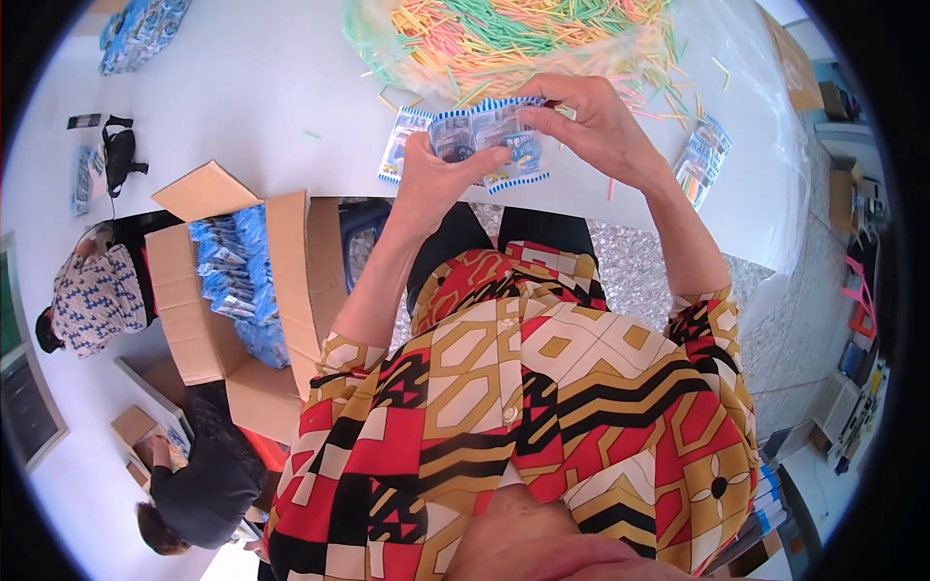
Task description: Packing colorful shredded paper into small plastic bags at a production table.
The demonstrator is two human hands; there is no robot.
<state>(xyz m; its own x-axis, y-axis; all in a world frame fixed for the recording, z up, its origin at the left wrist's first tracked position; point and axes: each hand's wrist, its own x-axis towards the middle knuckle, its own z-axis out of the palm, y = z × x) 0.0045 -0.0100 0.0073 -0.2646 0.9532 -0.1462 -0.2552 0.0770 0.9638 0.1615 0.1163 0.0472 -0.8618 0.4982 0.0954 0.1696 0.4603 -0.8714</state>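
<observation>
Over the white table (271, 116) I hold a clear plastic packet (515, 145) with blue-and-white striped ends. My left hand (431, 184) grips its left side, thumb lying across the front. The upper right part is pinched between thumb and fingers of my right hand (601, 126). Whether the packet contains anything is hard to make out. Partly behind my left hand, another striped packet (397, 145) lies on the table. Just beyond my hands spreads a big heap of thin pink, yellow, orange and green sticks (542, 44) on a clear plastic sheet or bag (363, 39).
A packet with sticks (703, 160) lies right of my right arm. An open cardboard box (288, 281) at left holds many blue packets (228, 266). A black strapped object (119, 155) and a blue bundle (143, 37) lie far left. Two other people (102, 295) are at left.
</observation>
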